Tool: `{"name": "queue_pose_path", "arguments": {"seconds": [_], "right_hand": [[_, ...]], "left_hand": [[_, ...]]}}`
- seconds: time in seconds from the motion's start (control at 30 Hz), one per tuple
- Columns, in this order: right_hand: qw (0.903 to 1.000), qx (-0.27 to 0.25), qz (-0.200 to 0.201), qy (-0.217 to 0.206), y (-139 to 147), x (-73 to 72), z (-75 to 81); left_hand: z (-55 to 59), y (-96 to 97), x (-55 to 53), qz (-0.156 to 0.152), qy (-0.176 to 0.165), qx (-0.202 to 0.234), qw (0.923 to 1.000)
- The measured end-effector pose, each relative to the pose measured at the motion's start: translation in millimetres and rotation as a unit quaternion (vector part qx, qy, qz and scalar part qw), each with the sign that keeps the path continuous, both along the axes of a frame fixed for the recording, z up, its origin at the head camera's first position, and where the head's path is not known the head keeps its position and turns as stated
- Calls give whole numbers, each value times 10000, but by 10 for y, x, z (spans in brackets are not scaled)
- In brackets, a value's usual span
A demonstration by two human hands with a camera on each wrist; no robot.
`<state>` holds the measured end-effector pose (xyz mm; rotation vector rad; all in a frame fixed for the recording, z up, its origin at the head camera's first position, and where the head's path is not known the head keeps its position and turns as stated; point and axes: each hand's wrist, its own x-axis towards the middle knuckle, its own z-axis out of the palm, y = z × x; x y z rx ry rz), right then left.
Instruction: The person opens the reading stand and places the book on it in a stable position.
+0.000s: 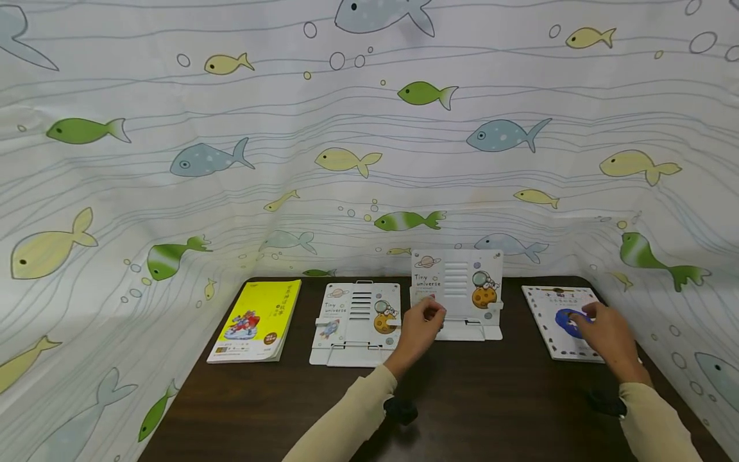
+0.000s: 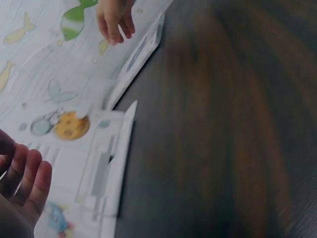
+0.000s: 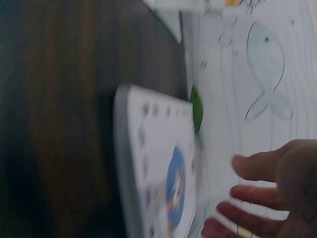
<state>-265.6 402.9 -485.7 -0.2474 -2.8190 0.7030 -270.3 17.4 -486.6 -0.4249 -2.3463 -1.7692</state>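
In the head view my left hand (image 1: 420, 330) is in front of a white "Tiny universe" book stand (image 1: 456, 298) whose back plate is raised. Its fingers are loosely bent and hold nothing; the left wrist view shows the fingers (image 2: 37, 181) beside the stand's printed plate (image 2: 59, 158). Over at the right, my right hand (image 1: 609, 333) hovers by a white book (image 1: 545, 321) with a blue picture on its cover. The right wrist view has this hand (image 3: 270, 188) with fingers spread, apart from the book (image 3: 158, 124).
A second white stand (image 1: 352, 333), with the same print, leans lower left of the raised one. Farther left lies a yellow book (image 1: 260, 308). All of these are on a dark wooden table (image 1: 491, 385), walled by a fish-patterned sheet (image 1: 358, 192) at the back and sides.
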Motion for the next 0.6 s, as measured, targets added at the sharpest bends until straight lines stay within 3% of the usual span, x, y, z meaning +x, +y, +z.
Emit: {"name": "queue_pose_path", "arguments": {"seconds": [0.2,0.37,0.6], "right_hand": [[9944,295,-294,-974,238,74,-149],[9894,470,-332,-1333,325,95,-225],[9816,540,-350,-1799,365,43,-166]], "left_hand": [[-105,101,127,-333,-230,-28,9992],[-164,142,188,-578,-341,-133,9977],[-215,165,228,-657,-422,-304,9965]]}}
